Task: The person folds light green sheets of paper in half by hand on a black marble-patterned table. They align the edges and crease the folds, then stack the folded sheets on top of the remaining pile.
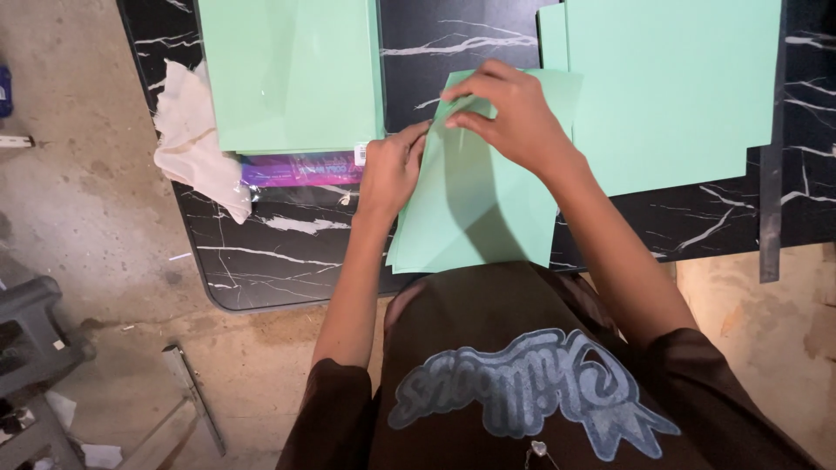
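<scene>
A mint-green sheet of paper lies on the black marble-patterned table right in front of me, with at least one more green sheet under it. My left hand rests on the sheet's left edge, fingers bent against it. My right hand presses down near the sheet's top left corner, where the corner is folded over, fingertips pinching the fold.
A stack of green paper sits at the back left on a purple wrapped pack. More green sheets lie at the right. A crumpled white cloth hangs at the left edge. A dark metal ruler lies at the far right.
</scene>
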